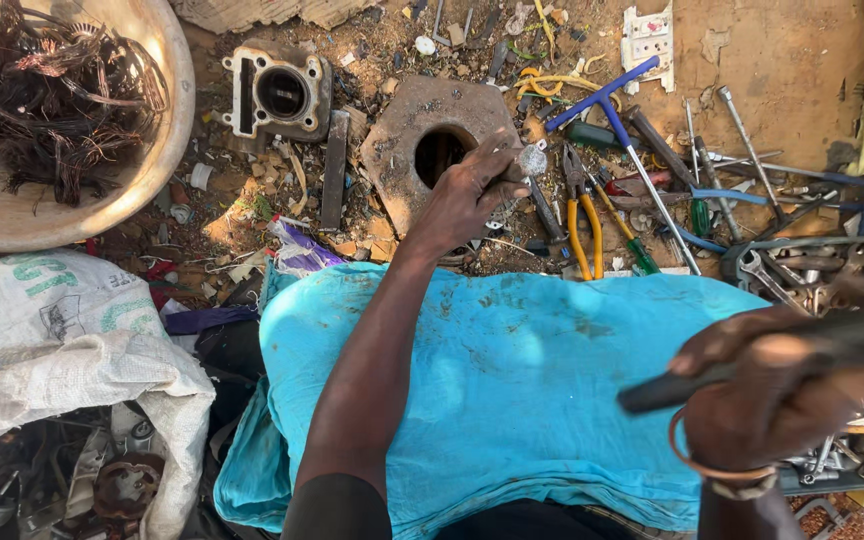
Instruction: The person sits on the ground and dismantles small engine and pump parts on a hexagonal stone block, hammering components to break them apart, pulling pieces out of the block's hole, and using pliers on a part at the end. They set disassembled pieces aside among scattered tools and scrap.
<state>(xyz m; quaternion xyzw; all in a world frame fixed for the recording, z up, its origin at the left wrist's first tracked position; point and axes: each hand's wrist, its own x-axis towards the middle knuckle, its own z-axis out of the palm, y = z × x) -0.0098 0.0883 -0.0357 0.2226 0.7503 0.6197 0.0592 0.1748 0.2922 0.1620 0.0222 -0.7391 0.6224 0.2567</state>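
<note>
Dirt floor: left hand (464,195) grip clamps small metal part (531,160); right hand (767,395) clenches dark handle (672,390).

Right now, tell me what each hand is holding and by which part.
The right hand grips a dark, motion-blurred bar-like tool around its lower end. The left hand pinches a small metal piece at the rusty plate; where exactly it grips is unclear.

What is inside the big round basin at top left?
The basin holds a tangled heap of dark copper wire. Part of its pale floor shows bare; whatever lies beneath the wire is covered.
</note>
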